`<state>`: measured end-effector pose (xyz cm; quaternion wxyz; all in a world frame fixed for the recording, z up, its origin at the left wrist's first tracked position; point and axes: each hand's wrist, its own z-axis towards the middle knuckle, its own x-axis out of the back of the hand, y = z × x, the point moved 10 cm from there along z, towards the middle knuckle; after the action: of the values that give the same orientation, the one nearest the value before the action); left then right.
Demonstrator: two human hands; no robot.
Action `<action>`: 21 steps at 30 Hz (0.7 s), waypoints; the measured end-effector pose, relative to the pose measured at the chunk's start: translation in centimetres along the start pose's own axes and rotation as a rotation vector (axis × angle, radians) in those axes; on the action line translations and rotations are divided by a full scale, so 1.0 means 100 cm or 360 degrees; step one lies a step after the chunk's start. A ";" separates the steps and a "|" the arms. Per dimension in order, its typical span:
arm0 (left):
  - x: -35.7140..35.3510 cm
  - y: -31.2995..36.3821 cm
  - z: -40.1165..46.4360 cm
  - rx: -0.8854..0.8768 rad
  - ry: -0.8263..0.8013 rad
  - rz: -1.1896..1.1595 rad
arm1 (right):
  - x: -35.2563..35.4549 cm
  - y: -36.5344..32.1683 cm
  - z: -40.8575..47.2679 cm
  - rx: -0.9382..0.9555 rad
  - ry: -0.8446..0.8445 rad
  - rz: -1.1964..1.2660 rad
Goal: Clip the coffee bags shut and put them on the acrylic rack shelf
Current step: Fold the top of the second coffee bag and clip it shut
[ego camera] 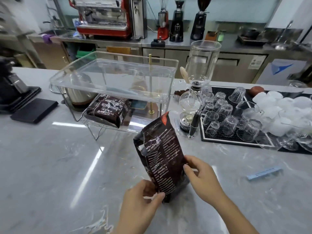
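Surroundings: a clear acrylic rack (108, 76) is stood on the grey marble table (50, 166), beyond the hands. Its lower shelf (135, 123) is already loaded on the left with one coffee bag (108, 110), laid flat with the label up; the right part of that shelf is seen bare. A blue strip, possibly a clip, is seen through the rack's top (121, 91). Just right of the rack a glass siphon brewer (195, 92) is stood, then a black mat of upturned glasses (226, 115). A black pad (34, 110) is placed left of the rack. A blue bag clip (264, 173) is left lying on the table, well to the right of the hands.

Held bag (160, 157): stood near upright on the table close to the person, in front of the rack. Long axis roughly vertical, top tilted away and slightly right, toward the rack's right end. The printed back panel is turned to the camera. The top edge is crumpled, and no clip is seen on it.

Left hand (143, 198): the bag's lower left edge is pinched between thumb and fingers. Right hand (200, 176): the bag's right edge is gripped with curled fingers.
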<state>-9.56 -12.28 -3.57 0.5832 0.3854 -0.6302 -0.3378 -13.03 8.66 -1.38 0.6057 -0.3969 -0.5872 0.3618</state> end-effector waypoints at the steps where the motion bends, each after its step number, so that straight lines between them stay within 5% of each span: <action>1: -0.002 -0.003 -0.001 0.0031 0.0038 -0.0013 | -0.001 0.002 -0.002 -0.0005 -0.0016 0.0036; 10: -0.024 -0.018 -0.010 0.0143 0.0200 -0.0427 | 0.011 0.022 -0.039 -0.0071 0.0113 0.0125; 21: -0.051 0.002 -0.004 -0.0028 0.0020 -0.0233 | 0.026 0.060 -0.068 -0.0212 0.0344 0.0347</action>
<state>-9.05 -7.72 -5.79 0.5643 0.4275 -0.5936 -0.3826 -5.95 13.13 -5.68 0.5948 -0.5342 -0.4947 0.3407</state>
